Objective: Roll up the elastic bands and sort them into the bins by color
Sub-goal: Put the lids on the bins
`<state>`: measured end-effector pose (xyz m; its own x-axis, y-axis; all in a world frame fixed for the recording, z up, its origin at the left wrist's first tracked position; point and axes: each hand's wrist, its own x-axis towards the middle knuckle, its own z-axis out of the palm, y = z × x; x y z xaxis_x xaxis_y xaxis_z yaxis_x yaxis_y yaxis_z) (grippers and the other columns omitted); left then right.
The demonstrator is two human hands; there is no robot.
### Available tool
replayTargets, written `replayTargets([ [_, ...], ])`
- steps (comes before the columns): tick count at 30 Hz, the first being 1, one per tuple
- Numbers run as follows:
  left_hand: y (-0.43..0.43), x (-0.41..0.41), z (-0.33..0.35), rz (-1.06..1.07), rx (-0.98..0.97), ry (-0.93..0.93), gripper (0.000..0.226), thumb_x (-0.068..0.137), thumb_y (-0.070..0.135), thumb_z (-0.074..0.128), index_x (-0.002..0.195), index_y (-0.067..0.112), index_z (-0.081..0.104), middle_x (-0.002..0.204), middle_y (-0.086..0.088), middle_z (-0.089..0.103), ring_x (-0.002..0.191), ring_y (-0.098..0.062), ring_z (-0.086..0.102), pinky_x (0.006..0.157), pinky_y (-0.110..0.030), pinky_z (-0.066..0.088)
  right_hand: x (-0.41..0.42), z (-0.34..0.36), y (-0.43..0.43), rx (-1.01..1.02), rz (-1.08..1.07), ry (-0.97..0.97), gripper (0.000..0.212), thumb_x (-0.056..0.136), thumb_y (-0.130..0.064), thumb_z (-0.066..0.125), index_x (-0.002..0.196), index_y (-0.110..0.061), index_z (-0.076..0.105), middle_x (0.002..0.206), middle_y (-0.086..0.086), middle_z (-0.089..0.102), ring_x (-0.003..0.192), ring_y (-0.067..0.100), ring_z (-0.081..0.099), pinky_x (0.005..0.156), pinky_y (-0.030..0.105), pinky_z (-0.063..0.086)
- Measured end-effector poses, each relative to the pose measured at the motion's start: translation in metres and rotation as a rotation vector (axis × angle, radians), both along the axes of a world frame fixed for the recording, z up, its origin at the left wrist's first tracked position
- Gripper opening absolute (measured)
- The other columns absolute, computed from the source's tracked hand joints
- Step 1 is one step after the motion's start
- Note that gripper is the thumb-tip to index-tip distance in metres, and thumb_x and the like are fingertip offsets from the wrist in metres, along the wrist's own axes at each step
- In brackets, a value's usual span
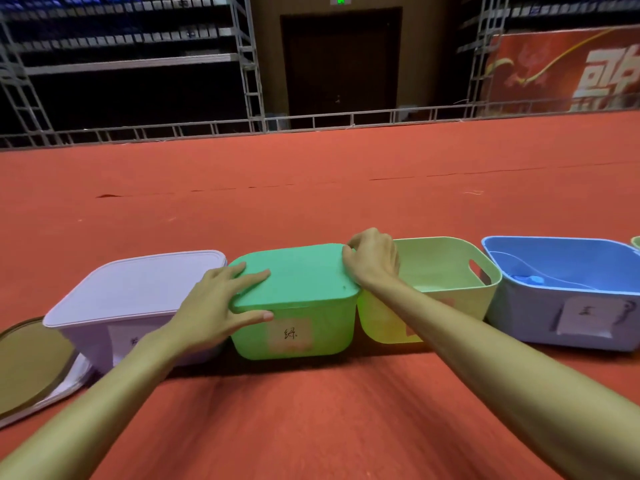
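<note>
On the red carpet (311,188), we are steadying the green bin (249,337) with our left hand (214,306) flat on its lid (298,275), while our right hand (372,259), curled, is pinching the lid's far-right corner to lift it.

Bright, even foreground against a dim hall, with wide-angle bend.
Soft light from above lies flat on the red carpet (311,188) and the green lid (301,275), leaving a dark shadow under the green bin (322,337). The railing (346,117) bows, and the forearms (519,393) blur towards the bottom corners.
</note>
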<state>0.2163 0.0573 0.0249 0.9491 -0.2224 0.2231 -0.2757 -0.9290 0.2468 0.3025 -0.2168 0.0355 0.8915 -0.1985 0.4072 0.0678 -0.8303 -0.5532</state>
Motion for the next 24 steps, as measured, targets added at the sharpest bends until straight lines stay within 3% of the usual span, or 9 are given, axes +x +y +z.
replayTargets([
  [3,-0.001,0.000,-0.009,0.003,0.168,-0.084,0.098,0.073,0.098,0.012,0.153,0.047,0.035,0.157,-0.002,0.043,0.140,-0.025,0.039,0.113,-0.042,0.032,-0.004,0.000,0.003,-0.087,0.019,0.002,0.022,0.092,-0.028,0.064,0.094,-0.011,0.078,0.091,0.014,0.074,0.092,0.038,0.066,0.073,0.044,0.059],
  [6,0.003,-0.001,-0.012,0.017,0.261,-0.139,0.091,0.081,0.092,0.010,0.155,0.044,0.033,0.156,-0.003,0.044,0.139,-0.028,0.041,0.114,-0.043,0.033,-0.004,-0.001,0.006,-0.129,0.044,-0.010,0.027,0.095,-0.034,0.062,0.099,-0.011,0.075,0.099,0.011,0.073,0.097,0.036,0.066,0.076,0.040,0.057],
  [11,0.010,0.001,-0.010,0.051,0.336,-0.155,0.095,0.083,0.091,0.013,0.155,0.035,0.037,0.155,-0.009,0.046,0.139,-0.032,0.043,0.116,-0.051,0.034,-0.002,-0.004,0.011,-0.164,0.059,-0.030,0.032,0.101,-0.037,0.052,0.107,-0.010,0.068,0.111,0.011,0.067,0.109,0.036,0.060,0.075,0.038,0.040],
  [18,0.017,-0.002,-0.019,0.069,0.430,-0.162,0.099,0.086,0.090,0.011,0.154,0.025,0.042,0.151,-0.008,0.050,0.137,-0.030,0.047,0.115,-0.052,0.036,-0.005,-0.003,0.027,-0.339,0.090,0.032,0.029,0.103,-0.033,0.049,0.116,-0.011,0.060,0.123,0.015,0.059,0.120,0.034,0.048,0.087,0.043,0.045],
  [21,0.015,-0.008,-0.013,0.031,0.296,-0.262,0.096,0.086,0.088,0.028,0.155,0.023,0.039,0.155,-0.008,0.046,0.142,-0.029,0.041,0.118,-0.050,0.033,-0.004,0.000,0.024,-0.354,0.095,0.068,0.029,0.104,-0.033,0.046,0.116,-0.011,0.061,0.124,0.015,0.059,0.122,0.034,0.047,0.089,0.043,0.045],
  [24,0.042,-0.041,-0.007,0.176,-0.173,-0.510,0.059,0.094,0.055,0.051,0.135,0.013,0.058,0.134,-0.010,0.063,0.124,-0.031,0.054,0.105,-0.046,0.040,-0.007,0.000,0.018,-0.252,0.071,-0.006,0.034,0.105,-0.036,0.044,0.111,-0.007,0.061,0.119,0.018,0.059,0.118,0.036,0.048,0.086,0.045,0.045],
])
